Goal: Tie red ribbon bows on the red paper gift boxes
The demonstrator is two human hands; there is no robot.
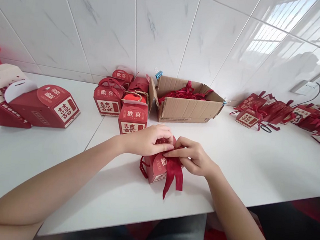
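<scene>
A small red gift box (155, 168) with a rope handle stands on the white table (257, 171) near its front edge. A dark red ribbon (174, 176) sits at the top of the box, and its two tails hang down the front. My left hand (146, 139) lies over the top of the box with its fingers pinched on the ribbon. Facing it, my right hand (192, 157) pinches the ribbon from the right side. Their fingertips meet above the box.
Several finished red boxes (133, 119) stand behind my hands. An open cardboard box (188, 107) holds red ribbons. A large red box (46, 105) lies at the left. More red boxes (287, 113) lie at the right beside black scissors (266, 128).
</scene>
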